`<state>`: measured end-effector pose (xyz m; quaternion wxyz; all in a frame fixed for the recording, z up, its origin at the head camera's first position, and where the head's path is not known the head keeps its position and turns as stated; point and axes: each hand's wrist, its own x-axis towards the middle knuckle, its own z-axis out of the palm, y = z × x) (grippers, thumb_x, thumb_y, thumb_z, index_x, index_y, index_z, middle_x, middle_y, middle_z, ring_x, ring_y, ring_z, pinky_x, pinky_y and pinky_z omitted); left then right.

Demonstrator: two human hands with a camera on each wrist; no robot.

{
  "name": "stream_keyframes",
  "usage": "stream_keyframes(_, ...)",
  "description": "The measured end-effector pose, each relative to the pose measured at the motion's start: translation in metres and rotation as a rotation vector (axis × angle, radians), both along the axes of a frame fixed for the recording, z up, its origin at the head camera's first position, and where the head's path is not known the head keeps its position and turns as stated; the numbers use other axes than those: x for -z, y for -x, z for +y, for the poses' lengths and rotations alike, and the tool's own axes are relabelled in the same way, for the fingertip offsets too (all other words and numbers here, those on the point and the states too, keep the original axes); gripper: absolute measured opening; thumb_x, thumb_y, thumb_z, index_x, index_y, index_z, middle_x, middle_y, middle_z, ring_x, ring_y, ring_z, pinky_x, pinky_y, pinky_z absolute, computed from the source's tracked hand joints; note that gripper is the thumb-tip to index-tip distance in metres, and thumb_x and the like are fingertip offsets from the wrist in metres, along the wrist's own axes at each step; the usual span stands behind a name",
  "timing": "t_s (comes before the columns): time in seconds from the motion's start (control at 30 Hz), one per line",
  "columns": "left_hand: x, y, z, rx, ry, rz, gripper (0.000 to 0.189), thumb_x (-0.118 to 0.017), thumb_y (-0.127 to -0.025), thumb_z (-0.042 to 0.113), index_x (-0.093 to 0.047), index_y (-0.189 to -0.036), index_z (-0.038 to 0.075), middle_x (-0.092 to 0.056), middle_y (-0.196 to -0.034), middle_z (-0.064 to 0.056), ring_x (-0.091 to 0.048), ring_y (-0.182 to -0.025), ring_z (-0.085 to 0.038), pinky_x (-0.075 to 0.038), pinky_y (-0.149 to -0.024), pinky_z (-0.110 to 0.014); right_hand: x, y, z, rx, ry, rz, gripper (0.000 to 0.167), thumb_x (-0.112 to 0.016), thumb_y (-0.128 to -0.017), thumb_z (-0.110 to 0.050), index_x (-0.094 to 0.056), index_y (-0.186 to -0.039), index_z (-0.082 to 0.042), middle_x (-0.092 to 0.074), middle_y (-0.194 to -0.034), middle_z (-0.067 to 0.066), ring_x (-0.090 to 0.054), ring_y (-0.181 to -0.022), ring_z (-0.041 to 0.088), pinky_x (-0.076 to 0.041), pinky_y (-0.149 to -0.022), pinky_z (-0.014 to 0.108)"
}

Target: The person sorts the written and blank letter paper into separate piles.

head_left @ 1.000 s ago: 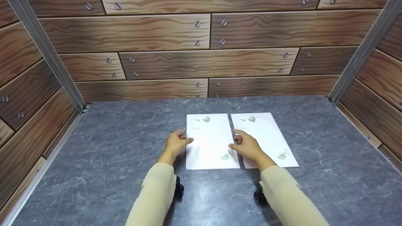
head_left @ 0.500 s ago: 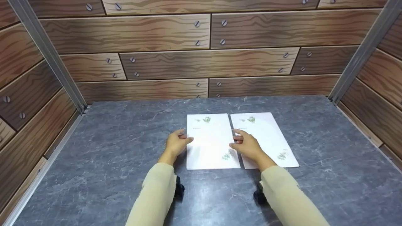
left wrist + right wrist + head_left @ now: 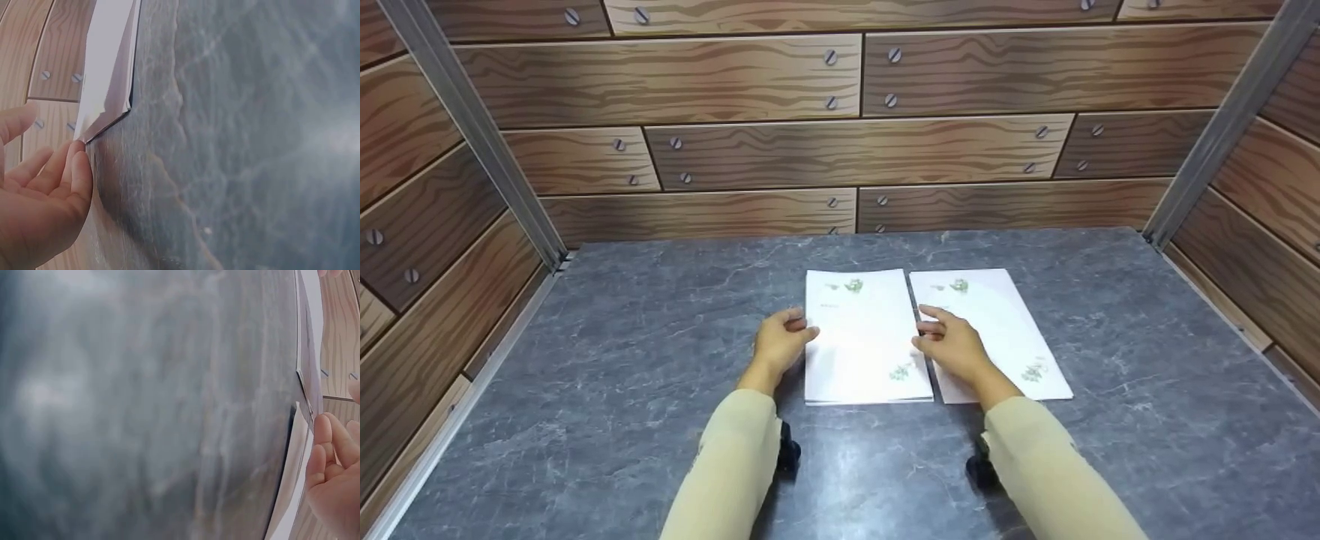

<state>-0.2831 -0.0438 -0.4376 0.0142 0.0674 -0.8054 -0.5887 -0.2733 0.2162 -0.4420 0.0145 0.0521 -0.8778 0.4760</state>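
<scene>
Two white paper stacks with small green plant prints lie side by side in the head view: the left paper stack [image 3: 861,345] and the right paper stack [image 3: 997,330]. The left stack's top sheet [image 3: 104,62] is raised off the papers below, its side edges at my fingertips. My left hand [image 3: 780,343] touches the left edge; in its wrist view the thumb stands apart from the sheet. At the opposite edge is my right hand [image 3: 952,346], partly over the right stack. Its fingertips [image 3: 322,424] meet the sheet's edge, and the thumb again stays clear of it.
The grey marble-patterned tabletop [image 3: 660,322] carries both stacks. Wood-print panels [image 3: 750,150] close in the back and sides, with metal posts [image 3: 480,142] at the corners. Between the stacks runs a narrow gap.
The left stack's top sheet has risen slightly and its near edge has separated from the papers beneath. Both thumbs have drawn a little outward. The right stack looks the same.
</scene>
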Motion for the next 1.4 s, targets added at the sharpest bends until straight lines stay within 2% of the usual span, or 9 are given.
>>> stream_keyframes(0.27, 0.002, 0.001, -0.001, 0.013, 0.010, 0.038, 0.043, -0.066, -0.084, -0.001, -0.056, -0.125, -0.008, -0.062, -0.117, -0.019, -0.058, -0.110, -0.030, -0.050, -0.090, -0.033, 0.000, 0.001, 0.001, 0.011, 0.015, 0.002, 0.057, -0.063, -0.086, -0.003, -0.045, -0.139, 0.000, -0.058, -0.126, 0.021, -0.059, -0.108, 0.036, -0.053, -0.084, 0.037)
stream_keyframes(0.5, -0.001, -0.003, 0.000, -0.008, 0.051, 0.053, 0.039, -0.066, -0.080, -0.007, -0.062, -0.119, -0.004, -0.065, -0.113, -0.015, -0.061, -0.105, -0.028, -0.053, -0.081, -0.030, 0.001, 0.002, 0.001, 0.028, 0.027, -0.009, 0.061, -0.063, -0.081, 0.003, -0.044, -0.139, 0.000, -0.057, -0.125, 0.022, -0.062, -0.103, 0.033, -0.053, -0.083, 0.033)
stream_keyframes(0.67, 0.002, -0.002, 0.000, -0.021, 0.065, 0.027, 0.038, -0.065, -0.081, -0.007, -0.063, -0.119, -0.003, -0.066, -0.110, -0.013, -0.062, -0.103, -0.026, -0.052, -0.084, -0.032, 0.001, 0.002, 0.001, 0.029, 0.032, -0.014, 0.055, -0.064, -0.081, 0.004, -0.049, -0.134, 0.004, -0.059, -0.121, 0.024, -0.061, -0.104, 0.034, -0.053, -0.084, 0.032)
stream_keyframes(0.83, 0.004, 0.000, 0.000, -0.018, 0.080, 0.046, 0.037, -0.067, -0.079, -0.008, -0.064, -0.116, -0.005, -0.067, -0.101, -0.013, -0.063, -0.097, -0.024, -0.053, -0.080, -0.031, 0.001, 0.002, 0.001, 0.027, 0.052, -0.022, 0.051, -0.062, -0.083, 0.004, -0.051, -0.132, 0.004, -0.061, -0.119, 0.022, -0.061, -0.104, 0.031, -0.053, -0.084, 0.032)
stream_keyframes(1.1, -0.002, -0.002, 0.000, -0.009, 0.073, 0.035, 0.035, -0.068, -0.081, -0.005, -0.066, -0.116, -0.003, -0.066, -0.097, -0.010, -0.062, -0.091, -0.022, -0.053, -0.076, -0.030, -0.004, 0.002, 0.005, 0.034, 0.001, -0.019, 0.042, -0.060, -0.087, 0.000, -0.056, -0.128, 0.005, -0.061, -0.119, 0.021, -0.059, -0.107, 0.032, -0.052, -0.086, 0.033)
stream_keyframes(1.4, -0.009, -0.001, 0.011, 0.009, 0.037, 0.032, 0.035, -0.067, -0.081, -0.004, -0.066, -0.116, -0.002, -0.066, -0.098, -0.010, -0.063, -0.081, -0.019, -0.054, -0.062, -0.027, -0.012, 0.002, 0.017, 0.043, 0.019, -0.024, 0.042, -0.060, -0.088, 0.001, -0.055, -0.129, 0.006, -0.059, -0.122, 0.023, -0.058, -0.109, 0.034, -0.052, -0.087, 0.033)
